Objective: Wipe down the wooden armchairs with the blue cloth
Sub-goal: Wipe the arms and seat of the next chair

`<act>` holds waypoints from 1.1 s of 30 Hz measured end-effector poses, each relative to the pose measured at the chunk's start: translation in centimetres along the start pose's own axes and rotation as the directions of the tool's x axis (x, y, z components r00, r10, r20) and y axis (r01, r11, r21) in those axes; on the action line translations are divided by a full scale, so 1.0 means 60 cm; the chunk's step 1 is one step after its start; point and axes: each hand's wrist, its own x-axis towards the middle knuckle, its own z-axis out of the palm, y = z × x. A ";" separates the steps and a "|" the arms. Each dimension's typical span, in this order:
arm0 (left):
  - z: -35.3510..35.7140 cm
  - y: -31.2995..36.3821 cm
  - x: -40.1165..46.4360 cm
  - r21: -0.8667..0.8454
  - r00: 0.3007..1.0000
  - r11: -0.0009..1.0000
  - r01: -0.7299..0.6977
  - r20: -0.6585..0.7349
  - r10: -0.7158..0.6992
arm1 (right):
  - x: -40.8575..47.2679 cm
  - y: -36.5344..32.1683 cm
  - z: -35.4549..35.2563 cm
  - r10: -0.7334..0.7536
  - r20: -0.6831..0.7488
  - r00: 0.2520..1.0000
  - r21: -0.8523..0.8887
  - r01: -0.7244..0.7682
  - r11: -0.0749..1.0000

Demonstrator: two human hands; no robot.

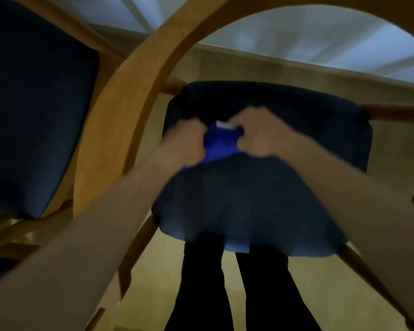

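Beside armchair [120, 96], second armchair [34, 111].

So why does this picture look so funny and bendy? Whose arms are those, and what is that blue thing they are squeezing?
The camera sits on a person's head and looks down, so you see what that person sees. Its wide lens bends straight things, which is why the wood looks curved. The picture is blurry too.

The two arms belong to that person. The left hand and the right hand both grip a bright blue cloth, bunched up between them. I cannot tell whether it touches anything below.

Under the hands is the dark blue seat cushion of a wooden armchair. A second chair's cushion shows on the left. At the bottom you see the person's legs in dark trousers, standing on a light wooden floor.
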 end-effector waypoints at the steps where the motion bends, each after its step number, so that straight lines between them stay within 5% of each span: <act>1: -0.026 0.007 0.026 0.019 0.999 1.000 0.010 -0.054 -0.009 | 0.022 0.003 -0.027 0.011 -0.052 0.999 0.028 -0.010 1.000; 4: -0.061 0.025 0.077 0.106 0.963 0.994 0.015 -0.270 0.014 | 0.070 0.009 -0.053 -0.006 -0.314 0.949 0.030 0.016 0.999; 9: 0.003 -0.002 0.039 0.091 0.841 0.991 -0.096 -0.525 0.130 | 0.031 0.003 0.039 -0.070 -0.648 0.758 0.020 0.109 0.994; 13: 0.129 -0.027 -0.041 0.206 0.940 0.979 -0.012 -0.332 0.082 | -0.043 -0.001 0.160 -0.008 -0.432 0.902 -0.045 -0.012 0.999; 20: 0.187 -0.057 -0.103 0.086 0.951 0.989 -0.119 -0.277 0.138 | -0.083 -0.002 0.167 -0.019 -0.064 0.998 -0.084 0.014 0.996; 23: 0.146 -0.055 -0.069 -0.107 0.847 0.979 -0.174 -0.523 0.094 | -0.040 -0.024 0.094 -0.091 -0.210 0.973 -0.170 0.055 0.984; 27: 0.066 -0.064 0.028 -0.224 0.630 0.969 -0.101 -0.768 -0.112 | 0.051 -0.069 -0.006 -0.308 -0.551 0.776 -0.366 0.107 0.924; 30: 0.067 -0.074 0.067 -0.299 0.652 0.953 0.041 -0.715 -0.252 | 0.116 -0.084 -0.016 -0.316 -0.433 0.844 -0.450 0.101 0.887; 33: 0.092 -0.083 0.050 -0.276 0.696 0.961 0.007 -0.688 -0.203 | 0.126 -0.070 0.035 -0.279 -0.328 0.902 -0.433 0.118 0.893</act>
